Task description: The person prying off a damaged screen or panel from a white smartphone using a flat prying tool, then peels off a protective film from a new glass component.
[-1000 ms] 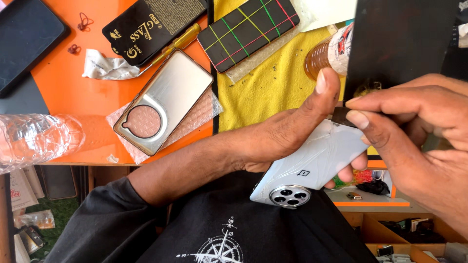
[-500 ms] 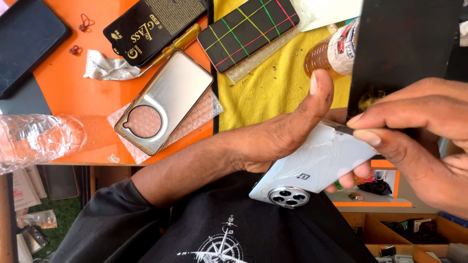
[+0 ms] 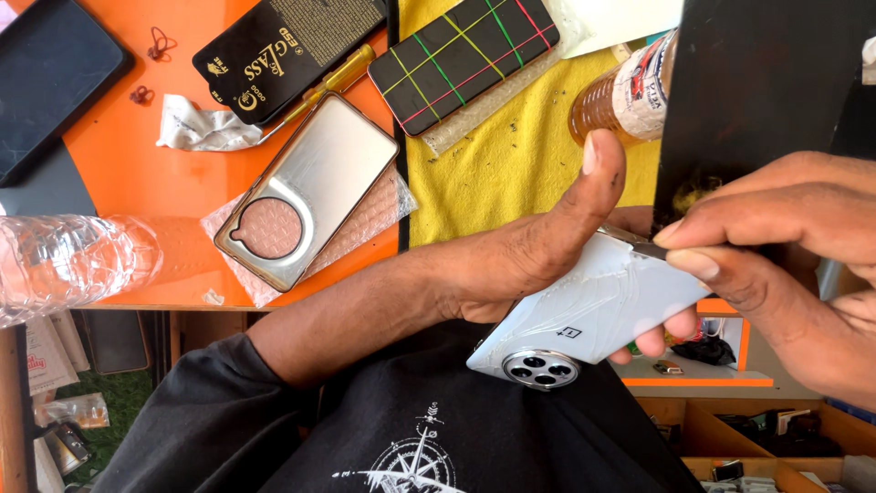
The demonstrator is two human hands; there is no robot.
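Observation:
My left hand (image 3: 534, 260) reaches in from the lower left and grips a white phone (image 3: 584, 324), back side up, over my lap. The phone's round camera cluster (image 3: 540, 369) points toward me. My thumb stands up along the phone's far edge. From the right, my right hand (image 3: 785, 265) pinches a thin metal tool (image 3: 641, 243) between thumb and forefinger. The tool's tip touches the phone's upper right edge. Clear film wrinkles across the phone's back.
On the orange table lie a silver phone case (image 3: 306, 192), a black box (image 3: 283, 50), a grid-patterned case (image 3: 461, 59), a yellow cloth (image 3: 511, 164), an amber bottle (image 3: 620, 96) and a clear plastic bottle (image 3: 73, 260). A black sheet (image 3: 757, 82) stands upper right.
My right hand has shifted a little down and left, so its pinched fingertips now sit at the phone's edge. The left hand keeps its hold, and the phone has tilted slightly.

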